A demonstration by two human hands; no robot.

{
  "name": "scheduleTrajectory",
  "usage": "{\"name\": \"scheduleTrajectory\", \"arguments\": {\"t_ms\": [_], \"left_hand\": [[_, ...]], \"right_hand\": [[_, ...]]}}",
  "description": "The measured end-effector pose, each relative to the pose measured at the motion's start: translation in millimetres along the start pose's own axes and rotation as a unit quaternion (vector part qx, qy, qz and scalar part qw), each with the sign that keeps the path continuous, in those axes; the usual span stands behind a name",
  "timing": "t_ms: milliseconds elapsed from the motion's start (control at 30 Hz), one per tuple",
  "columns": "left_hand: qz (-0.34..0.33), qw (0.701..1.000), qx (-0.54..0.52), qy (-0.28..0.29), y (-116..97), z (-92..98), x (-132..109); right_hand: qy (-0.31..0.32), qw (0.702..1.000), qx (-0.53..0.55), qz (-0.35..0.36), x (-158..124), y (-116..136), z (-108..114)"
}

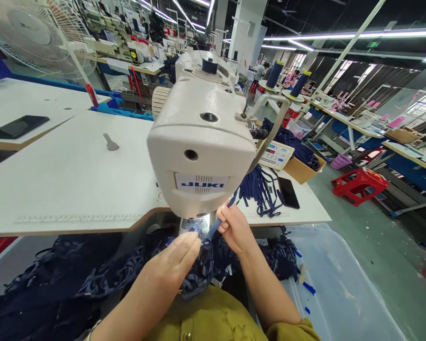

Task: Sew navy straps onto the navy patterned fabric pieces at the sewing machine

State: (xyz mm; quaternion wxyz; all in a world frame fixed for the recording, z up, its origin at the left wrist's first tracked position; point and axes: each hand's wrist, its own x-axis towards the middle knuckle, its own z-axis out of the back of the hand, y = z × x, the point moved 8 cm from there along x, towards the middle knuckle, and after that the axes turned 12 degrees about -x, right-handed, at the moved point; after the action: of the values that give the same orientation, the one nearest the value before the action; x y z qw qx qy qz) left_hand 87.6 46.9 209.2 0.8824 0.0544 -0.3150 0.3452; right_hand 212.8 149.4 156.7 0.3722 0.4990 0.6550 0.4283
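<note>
A white JUKI sewing machine (198,142) stands right in front of me, its head hiding the needle. Close to the metal needle plate (203,221), my left hand (175,260) is closed in a pinch on navy fabric (198,279) with many strips on it. My right hand (233,226) grips a narrow blue fabric strip (214,228) between thumb and fingers, just right of the plate. The strip runs down toward the fabric by my left fingertips. On the table to the right lies a bundle of loose navy strips (257,187).
A black phone (288,192) and a cardboard box (301,168) of navy pieces are at right. A translucent plastic bin (340,279) sits below the table edge. More navy fabric (49,284) hangs at left. A small grey metal piece (111,142) lies on the white table (70,184).
</note>
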Motion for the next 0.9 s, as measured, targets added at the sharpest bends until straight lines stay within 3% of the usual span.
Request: {"name": "scheduleTrajectory", "arguments": {"t_ms": [233, 333, 433, 567, 733, 900], "left_hand": [[-0.007, 0.995, -0.098, 0.028, 8.8, -4.4, -0.4], [-0.036, 0.995, -0.085, 0.031, 3.1, -6.6, 4.7], [-0.015, 0.996, -0.083, 0.02, 7.3, -9.3, 4.1], [-0.027, 0.996, -0.083, 0.01, 9.2, -5.6, -0.3], [-0.121, 0.991, -0.028, 0.049, -2.8, 3.6, 1.9], [-0.102, 0.994, -0.025, 0.02, -2.9, 0.9, 0.4]], "right_hand": [[0.039, 0.995, -0.077, 0.052, 6.5, -6.1, -10.8], [0.011, 0.987, -0.148, 0.062, 5.0, -8.1, -10.5], [-0.031, 0.964, -0.253, 0.074, -1.6, -2.7, -6.2], [-0.04, 0.935, -0.353, 0.021, -7.5, -11.2, -1.1], [-0.079, 0.927, -0.367, 0.024, -9.9, -16.1, 1.7], [-0.056, 0.925, -0.376, 0.018, -10.5, -15.9, -1.1]]}}
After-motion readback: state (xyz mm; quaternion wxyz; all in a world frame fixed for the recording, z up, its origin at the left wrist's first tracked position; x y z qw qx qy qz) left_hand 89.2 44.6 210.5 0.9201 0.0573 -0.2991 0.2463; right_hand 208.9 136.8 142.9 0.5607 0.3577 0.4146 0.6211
